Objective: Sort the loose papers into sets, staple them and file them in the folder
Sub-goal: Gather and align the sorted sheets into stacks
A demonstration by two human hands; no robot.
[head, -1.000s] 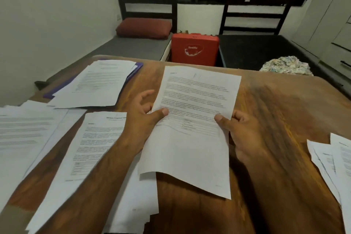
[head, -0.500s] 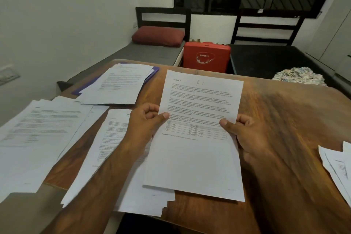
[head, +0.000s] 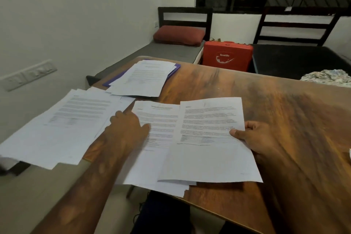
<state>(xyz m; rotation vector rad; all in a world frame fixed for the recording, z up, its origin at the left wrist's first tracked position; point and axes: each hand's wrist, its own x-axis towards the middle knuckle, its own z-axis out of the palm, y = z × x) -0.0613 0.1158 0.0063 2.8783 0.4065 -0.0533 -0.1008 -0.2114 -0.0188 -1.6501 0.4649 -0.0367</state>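
My right hand (head: 252,137) pinches the right edge of a printed sheet (head: 209,138), thumb on top, holding it just above the wooden table (head: 275,104). My left hand (head: 127,127) has left that sheet and reaches left with its index finger stretched out, over the gap between a middle pile of papers (head: 153,138) and a wide left pile (head: 62,123). A further stack of papers (head: 144,78) lies on a purple folder (head: 175,69) at the table's far left corner. No stapler is in view.
A red case (head: 227,56) stands behind the table between two beds. A red pillow (head: 179,35) lies on the left bed and a patterned cloth (head: 326,78) on the right one. The white wall with a switch plate (head: 28,74) is close on the left.
My left hand let go of the sheet's left edge and moved left, index finger now pointing. The right hand alone holds the sheet, which has shifted right. The view has turned left.
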